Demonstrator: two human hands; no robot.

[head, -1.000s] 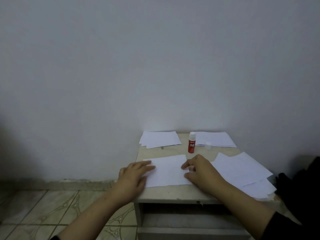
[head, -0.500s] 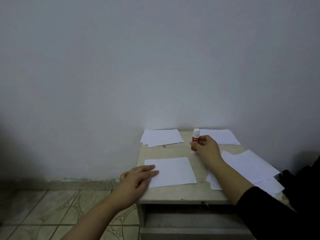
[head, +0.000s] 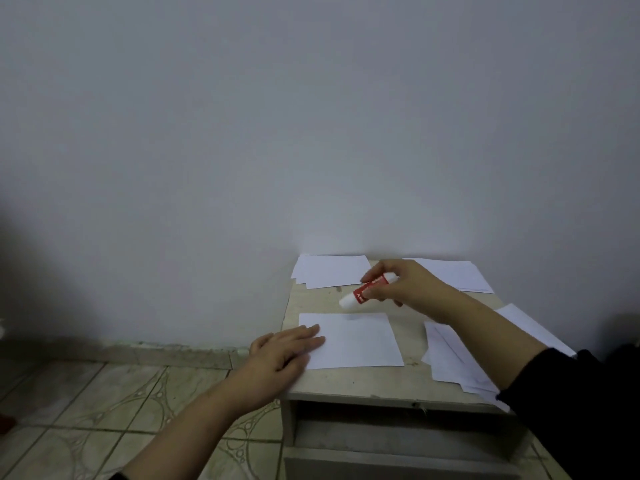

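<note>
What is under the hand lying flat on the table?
The left hand rests on the left edge of a white sheet of paper, which lies on the table. The hand hides the sheet's near left corner.

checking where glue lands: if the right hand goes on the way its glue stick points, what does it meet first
Likely the far edge of the white sheet; the right hand tilts the glue stick down-left toward it. Depth is unclear, so bare table might come first.
</note>
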